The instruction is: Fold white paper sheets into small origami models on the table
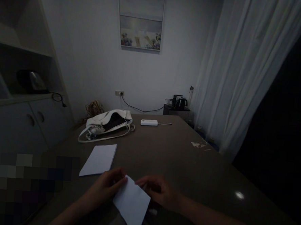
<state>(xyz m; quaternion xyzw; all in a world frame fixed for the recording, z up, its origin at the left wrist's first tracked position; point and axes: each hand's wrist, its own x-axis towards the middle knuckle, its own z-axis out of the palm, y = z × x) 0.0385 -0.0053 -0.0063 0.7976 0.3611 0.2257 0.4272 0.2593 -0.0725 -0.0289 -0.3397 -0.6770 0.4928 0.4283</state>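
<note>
A sheet of white paper (132,201), apparently folded, is held at a slant above the near end of the table. My left hand (111,184) pinches its upper left corner between thumb and fingers. On the other side, my right hand (159,191) has its fingers curled at the upper right edge, closed on the paper. Just beyond my left hand lies a stack of white paper (100,159), flat on the brown table (160,152). The undersides of both hands and the back of the held paper are hidden.
A white handbag (109,120) with its strap lies at the far left of the table. Right of it is a white power bank (149,122) with a short cable. Torn paper scraps (198,144) lie near the right edge. A coffee maker (178,102) stands behind the table.
</note>
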